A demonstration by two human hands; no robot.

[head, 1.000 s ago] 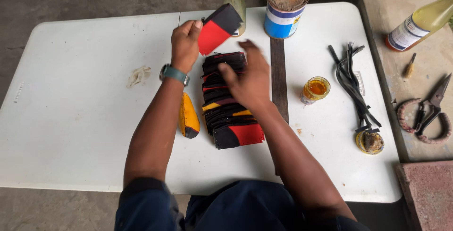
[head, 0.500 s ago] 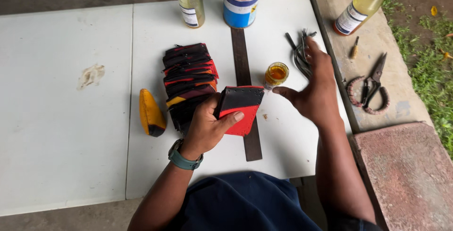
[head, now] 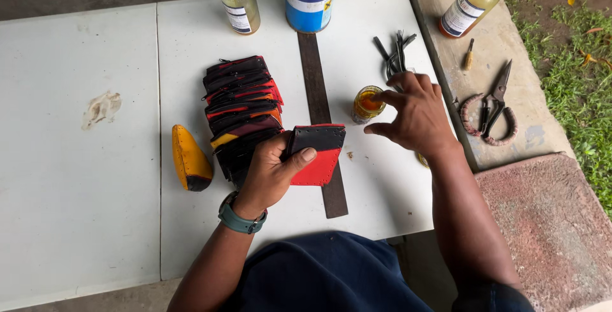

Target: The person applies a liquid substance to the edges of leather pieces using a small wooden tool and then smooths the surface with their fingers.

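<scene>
My left hand grips the black-and-red stitched leather pouch over the white worktop, beside its stack; right hand, fingers spread, probably touches the small amber glass jar.

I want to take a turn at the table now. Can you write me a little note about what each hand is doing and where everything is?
Left hand: holds a flat black-and-red stitched leather pouch above the long dark flat strip.
Right hand: open, holds nothing, fingertips at the small glass jar of amber liquid.
On the white table: a row of black, red and orange pouches overlapping beside the left hand; a yellow cone-shaped tool left of them; a bundle of black strips behind the jar.
Done: one pouch is in hand.
Left: the row lies untouched.
</scene>
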